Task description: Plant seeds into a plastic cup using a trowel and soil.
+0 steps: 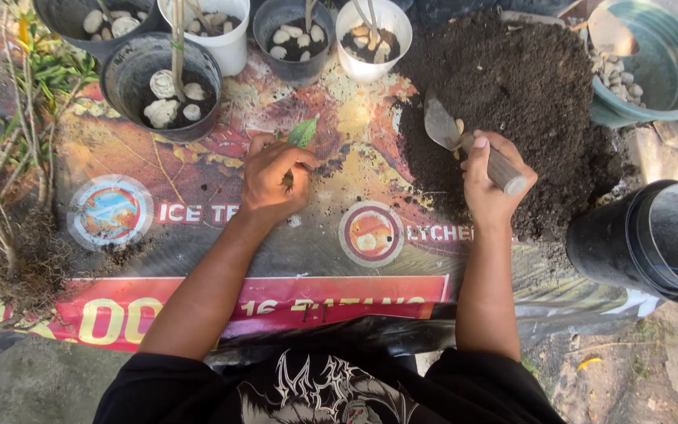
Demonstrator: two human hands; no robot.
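Your right hand (486, 182) grips the trowel (464, 141) at the soil heap (527, 86) on the banner's (198, 188) far right edge; your left hand (272, 182) pinches a leafy cutting (301, 133) mid-banner. Five pots (162, 82) along its far edge hold stems; one black pot (653, 239) is unfilled.

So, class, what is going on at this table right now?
A person is potting plants on a printed banner. The right hand grips a trowel whose blade lies at the edge of a soil heap. The left hand pinches a small cutting with a green leaf. Several pots with stems and white pebbles stand above; an empty black pot lies to the right.
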